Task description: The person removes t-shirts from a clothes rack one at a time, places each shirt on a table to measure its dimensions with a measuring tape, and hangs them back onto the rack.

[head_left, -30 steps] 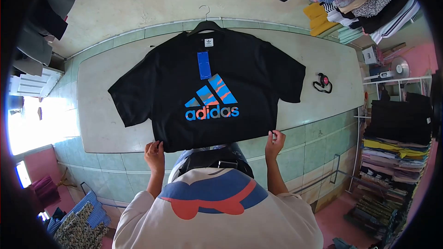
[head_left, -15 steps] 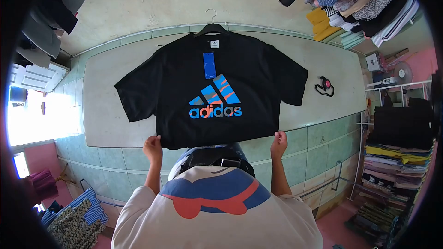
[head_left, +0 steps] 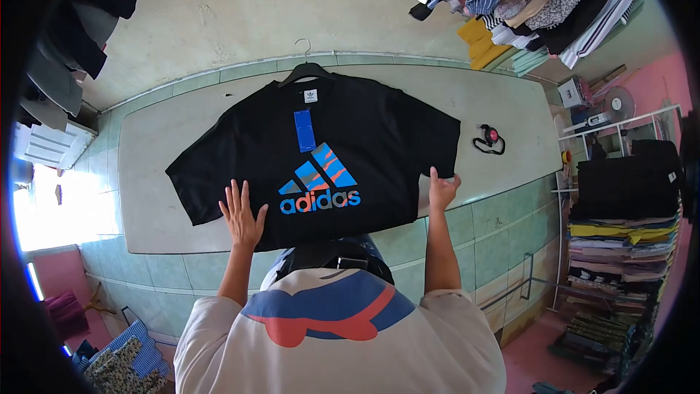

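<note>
A black adidas T-shirt (head_left: pixel 350 113) lies front up on the pale table, with a dark hanger (head_left: pixel 307 69) in its neck. A blue tag (head_left: pixel 304 131) hangs below the neckline, over the chest above the colourful logo. My left hand (head_left: pixel 244 220) lies flat on the shirt's lower left side, fingers spread. At the lower edge of the right sleeve is my right hand (head_left: pixel 441 191); its thumb points up and the bent fingers stand apart from it. Whether any cloth is caught under those fingers is hard to see.
A small black-and-red device with a strap (head_left: pixel 490 138) lies right of the shirt on the table (head_left: pixel 510 102). Clothes (head_left: pixel 539 0) hang at upper right. Folded clothes fill a rack (head_left: pixel 623 230) at right, below a fan (head_left: pixel 618 104).
Both hands have left the bottom hem. My left hand has opened flat onto the shirt; my right hand has risen to the sleeve edge. The view has shifted slightly.
</note>
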